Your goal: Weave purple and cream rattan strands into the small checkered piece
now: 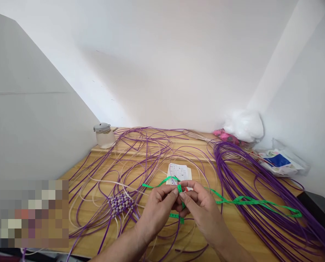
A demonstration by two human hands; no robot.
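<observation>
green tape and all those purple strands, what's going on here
A person sits at a wooden table, pinching a green measuring tape between the fingertips of both hands. The left hand and right hand meet at the tape just in front of a small printed paper. The tape trails off to the right over a bundle of purple strands. A small woven purple-and-white square lies to the left, with loose strands spreading from it. A lidded jar stands at the back.

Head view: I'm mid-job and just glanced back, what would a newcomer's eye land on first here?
First the two hands at bottom centre, left hand and right hand, pinching a bright green tape measure that trails off to the right. Next, the purple strands looped over the whole wooden table, thickest on the right. A small purple-and-white woven patch lies left of the hands.
</observation>
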